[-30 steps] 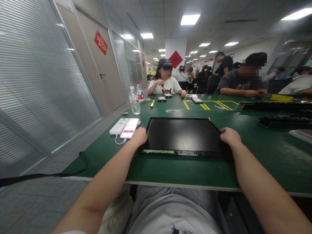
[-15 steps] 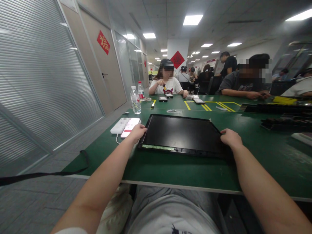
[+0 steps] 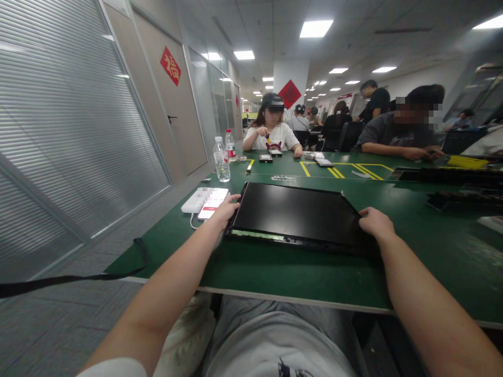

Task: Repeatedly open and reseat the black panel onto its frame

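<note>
A black flat display panel [image 3: 294, 212] lies in front of me over the green table [image 3: 298, 277], with a pale green strip along its near left edge. My left hand [image 3: 228, 208] grips the panel's left edge, fingers at the rim. At the right edge, my right hand [image 3: 375, 222] is closed on the panel's side. The undersides of both grips are hidden. Just left of my left hand are a white box [image 3: 193, 200] and a phone [image 3: 211, 201] with a lit screen and a white cable.
Two water bottles [image 3: 222, 162] stand behind the phone. Small metal parts [image 3: 283, 178] lie beyond the panel. Across the table a person [image 3: 275, 131] works on small devices; another person [image 3: 396, 131] leans at the right. Dark parts [image 3: 463, 199] lie right. A black strap [image 3: 70, 283] hangs left.
The view has shifted slightly. The fingers of my left hand have straightened a little along the panel's left edge; my right hand keeps its grip.
</note>
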Tool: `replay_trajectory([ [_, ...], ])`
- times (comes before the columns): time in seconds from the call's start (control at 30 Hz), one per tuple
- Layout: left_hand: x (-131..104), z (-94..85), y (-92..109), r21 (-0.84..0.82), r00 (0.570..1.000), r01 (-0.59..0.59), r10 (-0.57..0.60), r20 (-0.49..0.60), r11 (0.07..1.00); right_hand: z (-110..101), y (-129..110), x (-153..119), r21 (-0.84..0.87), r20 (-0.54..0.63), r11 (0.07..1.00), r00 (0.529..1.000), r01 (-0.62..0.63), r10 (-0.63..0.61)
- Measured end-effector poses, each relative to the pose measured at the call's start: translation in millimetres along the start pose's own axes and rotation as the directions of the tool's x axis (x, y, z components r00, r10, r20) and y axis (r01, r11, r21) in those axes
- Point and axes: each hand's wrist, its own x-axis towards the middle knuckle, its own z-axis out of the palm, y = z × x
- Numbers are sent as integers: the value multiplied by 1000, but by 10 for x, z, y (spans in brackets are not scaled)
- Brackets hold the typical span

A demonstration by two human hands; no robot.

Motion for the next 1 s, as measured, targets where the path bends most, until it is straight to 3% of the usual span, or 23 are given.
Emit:
replay_trajectory([
  [0.1,36,6,-11,-112,998,54,-49,47,992,11,10,12,6,0,1000,1000,-2,2],
  [0.3,36,24,-27,-228,996,56,-37,85,972,35,37,46,15,-24,1000,1000,9,-8],
  [0.5,-27,-9,-20,-66,990,70,-60,131,995,9,23,24,15,-12,1000,1000,9,-9],
  [0.67,-9,-54,-47,105,995,-21,10,100,994,-24,-22,-21,7,5,1000,1000,12,-12],
  [1.0,46,-60,-106,223,992,-110,92,92,969,-41,-43,-34,13,26,999,999,32,-32],
])
